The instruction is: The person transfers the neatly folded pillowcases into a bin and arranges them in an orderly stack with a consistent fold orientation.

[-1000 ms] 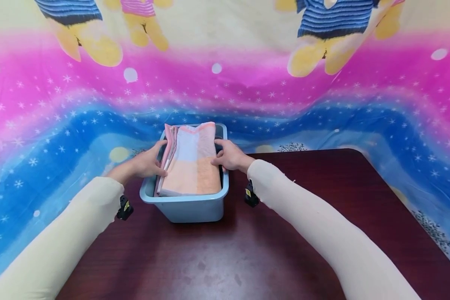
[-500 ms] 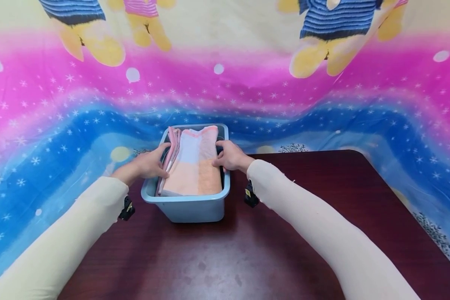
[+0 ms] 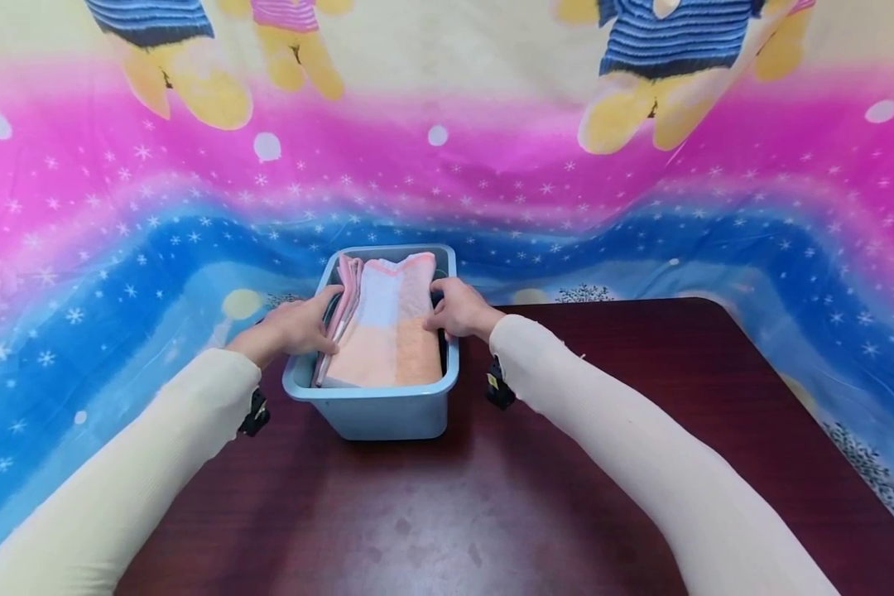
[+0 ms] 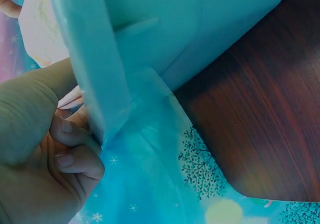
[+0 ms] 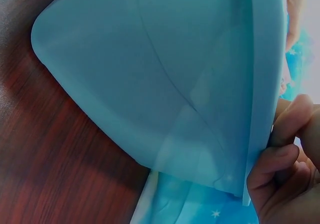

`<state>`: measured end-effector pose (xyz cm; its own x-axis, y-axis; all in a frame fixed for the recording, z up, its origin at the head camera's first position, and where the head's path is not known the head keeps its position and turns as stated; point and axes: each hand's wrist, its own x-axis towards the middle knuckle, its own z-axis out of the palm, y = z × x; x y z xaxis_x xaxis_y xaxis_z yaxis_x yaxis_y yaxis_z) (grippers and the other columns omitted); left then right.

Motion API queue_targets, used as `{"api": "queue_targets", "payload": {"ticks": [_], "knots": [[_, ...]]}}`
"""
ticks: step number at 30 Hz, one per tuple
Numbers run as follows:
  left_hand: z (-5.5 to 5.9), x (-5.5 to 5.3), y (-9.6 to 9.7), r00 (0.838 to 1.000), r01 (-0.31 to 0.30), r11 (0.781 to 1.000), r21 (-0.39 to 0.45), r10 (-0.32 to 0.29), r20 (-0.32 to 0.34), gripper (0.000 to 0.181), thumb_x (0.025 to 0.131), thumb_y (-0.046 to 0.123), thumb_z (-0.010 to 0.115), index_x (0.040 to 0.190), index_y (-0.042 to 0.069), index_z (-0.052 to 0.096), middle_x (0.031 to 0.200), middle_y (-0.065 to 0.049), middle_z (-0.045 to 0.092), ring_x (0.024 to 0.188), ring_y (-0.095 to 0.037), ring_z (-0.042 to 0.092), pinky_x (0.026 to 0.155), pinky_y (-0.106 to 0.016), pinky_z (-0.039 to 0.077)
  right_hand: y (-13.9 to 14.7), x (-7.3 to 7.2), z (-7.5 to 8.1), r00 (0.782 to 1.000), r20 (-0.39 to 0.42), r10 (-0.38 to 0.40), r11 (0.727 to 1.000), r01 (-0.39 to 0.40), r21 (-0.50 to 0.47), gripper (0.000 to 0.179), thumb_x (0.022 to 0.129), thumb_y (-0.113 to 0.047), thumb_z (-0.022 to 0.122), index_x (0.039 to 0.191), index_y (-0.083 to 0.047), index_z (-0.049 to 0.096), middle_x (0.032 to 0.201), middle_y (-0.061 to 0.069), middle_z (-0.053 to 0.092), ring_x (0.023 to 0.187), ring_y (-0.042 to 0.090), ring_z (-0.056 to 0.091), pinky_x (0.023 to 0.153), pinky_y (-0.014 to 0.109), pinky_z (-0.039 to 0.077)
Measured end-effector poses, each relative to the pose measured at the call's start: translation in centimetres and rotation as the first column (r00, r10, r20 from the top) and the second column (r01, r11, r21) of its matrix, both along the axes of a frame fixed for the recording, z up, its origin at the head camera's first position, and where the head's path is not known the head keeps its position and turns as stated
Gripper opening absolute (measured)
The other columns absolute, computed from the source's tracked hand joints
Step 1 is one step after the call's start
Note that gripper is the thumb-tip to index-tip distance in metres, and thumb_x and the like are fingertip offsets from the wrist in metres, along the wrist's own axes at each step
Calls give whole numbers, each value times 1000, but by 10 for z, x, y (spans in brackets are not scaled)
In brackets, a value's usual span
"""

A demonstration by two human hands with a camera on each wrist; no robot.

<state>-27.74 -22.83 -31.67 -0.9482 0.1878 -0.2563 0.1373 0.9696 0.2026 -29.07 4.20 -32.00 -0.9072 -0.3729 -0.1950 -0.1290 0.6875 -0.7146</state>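
Observation:
A folded towel (image 3: 383, 331) in peach, white and pale pink patches lies inside a light blue plastic basin (image 3: 387, 415). Its layered pink folds show along the left side. My left hand (image 3: 295, 325) pinches that folded side, thumb on top and fingers reaching down inside the rim. On the opposite side my right hand (image 3: 462, 309) pinches the towel's right edge, thumb over the peach part. In the left wrist view, curled fingers (image 4: 75, 154) sit at the basin's rim. The right wrist view has curled fingers (image 5: 280, 159) by the other rim. The towel's underside is hidden.
The basin stands on a dark reddish-brown table (image 3: 603, 397) with a rounded far right corner. Behind it hangs a printed cloth (image 3: 492, 165) in pink, blue and cream, which drapes down along the table's edges.
The towel has sunk slightly lower into the basin, its far edge dropping toward the rim. Both hands keep their grip; the left has shifted slightly right with the view.

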Motion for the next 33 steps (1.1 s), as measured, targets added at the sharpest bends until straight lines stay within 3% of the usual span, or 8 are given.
{"api": "queue_targets", "payload": {"ticks": [13,16,21,33], "knots": [[1,1,4,999,-31,998,-53,31,-18,106,85,31,81,162,11,11,102,-14,70,93,-28,68,100,-59,49,-3,1,3,999,-32,-17,998,19,59,59,96,-18,71,149,-9,46,88,9,74,48,10,58,76,30,58],[0,1,5,999,-40,998,-57,39,-16,106,85,31,81,162,10,12,117,-19,68,109,-36,65,104,-63,46,-3,1,3,999,-30,-16,998,18,59,55,96,-18,71,146,-9,49,89,11,74,48,11,58,78,31,58],[-3,1,7,999,-48,997,-68,47,-17,106,85,32,82,162,10,13,145,-26,53,130,-47,51,107,-66,41,-3,1,2,999,-32,-15,998,17,64,47,96,-17,71,139,-9,55,88,11,74,49,11,58,76,31,58],[-4,4,7,998,-48,996,-76,45,-39,105,85,32,81,162,10,14,153,-28,45,133,-49,48,107,-65,42,-6,1,2,998,-61,-19,997,24,80,34,95,-16,71,127,-9,62,80,7,67,48,11,56,64,27,55]]}}
